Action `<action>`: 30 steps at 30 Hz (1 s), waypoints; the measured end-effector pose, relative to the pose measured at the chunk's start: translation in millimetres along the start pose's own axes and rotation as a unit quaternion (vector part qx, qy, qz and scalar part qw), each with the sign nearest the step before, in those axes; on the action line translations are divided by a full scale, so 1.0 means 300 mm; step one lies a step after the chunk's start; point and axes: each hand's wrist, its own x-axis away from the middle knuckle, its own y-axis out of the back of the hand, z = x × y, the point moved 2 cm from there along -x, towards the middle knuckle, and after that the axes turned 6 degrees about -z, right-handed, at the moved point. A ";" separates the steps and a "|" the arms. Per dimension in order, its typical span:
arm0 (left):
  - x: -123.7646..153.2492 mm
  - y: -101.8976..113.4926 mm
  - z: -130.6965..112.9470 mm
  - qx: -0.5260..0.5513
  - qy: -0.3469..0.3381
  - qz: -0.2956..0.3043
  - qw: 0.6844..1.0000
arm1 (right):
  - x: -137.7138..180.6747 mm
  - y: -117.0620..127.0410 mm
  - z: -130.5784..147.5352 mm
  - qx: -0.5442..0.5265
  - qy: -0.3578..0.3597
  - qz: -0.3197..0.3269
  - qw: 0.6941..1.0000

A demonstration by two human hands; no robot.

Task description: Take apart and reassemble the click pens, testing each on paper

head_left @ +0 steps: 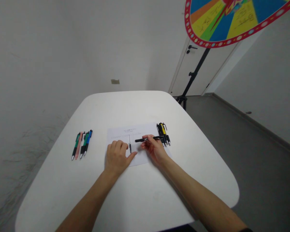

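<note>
My right hand (154, 149) pinches a black pen (148, 139) that lies crosswise just above a white sheet of paper (125, 132) in the middle of the white table (125, 106). My left hand (117, 158) rests on the paper with its fingers curled and the thumb out. A thin pen part (130, 144), pale on top and dark below, lies upright on the sheet between the two hands, by the left fingertips. Whether the left hand touches it I cannot tell.
Several pens in green, pink and blue (82, 144) lie side by side at the table's left. A bunch of black and yellow pens (163, 133) lies by the paper's right edge. Behind the table stands a coloured prize wheel (228, 22) on a black stand (192, 79), before a white door (200, 69).
</note>
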 end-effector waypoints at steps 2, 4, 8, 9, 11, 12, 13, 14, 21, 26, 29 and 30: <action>-0.001 -0.006 -0.006 -0.012 -0.001 0.023 1.000 | -0.004 0.003 0.006 -0.003 0.004 -0.005 1.000; -0.003 -0.010 -0.010 -0.018 -0.005 0.042 0.999 | -0.005 0.003 0.007 -0.008 0.006 -0.011 1.000; -0.006 -0.012 -0.016 -0.034 -0.026 0.061 0.997 | -0.005 0.000 0.002 -0.008 0.003 -0.014 1.000; -0.006 -0.011 -0.018 -0.038 -0.031 0.063 0.997 | -0.005 0.000 0.001 -0.006 0.002 -0.013 1.000; -0.006 -0.008 -0.020 -0.040 -0.035 0.066 0.996 | -0.005 0.000 0.001 -0.003 0.004 -0.016 1.000; -0.006 -0.007 -0.020 -0.041 -0.036 0.068 0.996 | -0.005 0.001 0.002 -0.002 0.006 -0.018 1.000; -0.006 -0.005 -0.021 -0.042 -0.037 0.071 0.996 | -0.005 0.001 0.003 -0.002 0.008 -0.021 1.000; -0.006 -0.004 -0.022 -0.046 -0.037 0.074 0.996 | -0.005 0.002 0.004 -0.001 0.009 -0.024 1.000; -0.012 0.010 -0.033 -0.078 -0.065 0.105 0.989 | -0.007 0.004 0.010 -0.008 0.031 -0.042 0.999; -0.013 0.016 -0.035 -0.091 -0.074 0.114 0.986 | -0.013 0.010 0.013 -0.013 0.044 -0.065 0.997; -0.013 0.017 -0.035 -0.089 -0.069 0.119 0.986 | -0.016 0.013 0.014 -0.017 0.048 -0.076 0.996; -0.014 0.018 -0.034 -0.087 -0.065 0.122 0.987 | -0.017 0.014 0.013 -0.017 0.049 -0.078 0.996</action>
